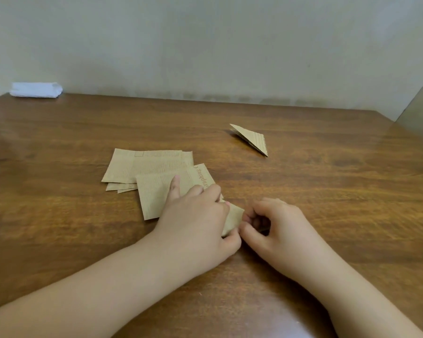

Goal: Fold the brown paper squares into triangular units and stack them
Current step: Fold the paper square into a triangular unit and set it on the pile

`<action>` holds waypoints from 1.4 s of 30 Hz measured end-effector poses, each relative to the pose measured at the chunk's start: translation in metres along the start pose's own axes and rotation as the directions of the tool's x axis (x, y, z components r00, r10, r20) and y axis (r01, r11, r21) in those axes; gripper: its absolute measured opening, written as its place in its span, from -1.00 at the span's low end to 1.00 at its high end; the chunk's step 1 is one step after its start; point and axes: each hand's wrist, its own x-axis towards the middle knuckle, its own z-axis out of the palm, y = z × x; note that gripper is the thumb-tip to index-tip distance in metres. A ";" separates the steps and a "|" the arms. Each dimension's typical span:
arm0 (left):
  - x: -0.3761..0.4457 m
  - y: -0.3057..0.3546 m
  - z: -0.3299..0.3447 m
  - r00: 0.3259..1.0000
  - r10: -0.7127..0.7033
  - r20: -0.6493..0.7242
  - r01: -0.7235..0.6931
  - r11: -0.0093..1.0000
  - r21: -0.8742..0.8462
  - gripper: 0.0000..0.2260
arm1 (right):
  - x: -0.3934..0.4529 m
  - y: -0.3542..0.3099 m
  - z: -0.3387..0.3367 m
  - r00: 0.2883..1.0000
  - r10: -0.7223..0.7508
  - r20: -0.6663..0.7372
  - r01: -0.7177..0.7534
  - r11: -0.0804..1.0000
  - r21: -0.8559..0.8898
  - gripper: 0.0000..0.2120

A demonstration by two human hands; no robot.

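On the desk, the left hand lies on a brown sheet, forefinger straight, its grip pinching the sheet's near corner. The right hand sits beside it, fingers curled; what its grip holds, I cannot tell. Beyond lie loose sheets, then a folded triangle and a white cloth.

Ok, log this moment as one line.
left hand: pressing top paper square | right hand: curled at its edge | folded triangle: apart, far side | stage: folding
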 end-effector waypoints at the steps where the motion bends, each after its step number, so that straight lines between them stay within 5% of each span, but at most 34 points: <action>1: 0.000 0.000 -0.001 1.000 -0.010 0.008 0.010 1.000 -0.007 -0.53 | 0.000 0.000 0.000 1.000 0.001 -0.001 -0.001 1.000 0.001 -0.88; 11: -0.024 -0.005 0.006 0.965 -0.257 -0.050 0.250 0.961 -0.122 -0.46 | -0.002 -0.001 -0.001 1.000 0.009 0.009 -0.009 1.000 -0.017 -0.89; 21: -0.049 -0.018 0.003 0.927 -0.361 -0.104 0.348 0.929 -0.126 -0.49 | -0.004 -0.003 -0.002 1.000 0.006 -0.001 -0.006 1.000 -0.008 -0.85; 26: -0.050 -0.020 0.003 0.947 -0.297 -0.125 0.278 0.949 -0.146 -0.56 | -0.003 -0.003 0.001 1.000 0.013 -0.013 -0.014 0.999 -0.034 -0.83; 30: -0.036 -0.012 -0.004 0.957 -0.281 -0.069 0.231 0.887 -0.400 -0.96 | -0.001 -0.008 0.004 0.999 0.038 -0.020 -0.040 0.991 -0.128 -0.66; 34: -0.027 -0.008 0.000 0.967 -0.252 0.019 0.236 0.871 -0.431 -0.85 | 0.002 -0.012 0.002 0.997 0.078 0.024 -0.073 0.984 -0.162 -0.60; 42: -0.034 -0.018 -0.004 0.967 -0.234 0.101 0.255 0.854 -0.454 -0.97 | 0.006 -0.006 -0.017 0.971 0.199 0.130 -0.186 0.977 -0.108 -0.76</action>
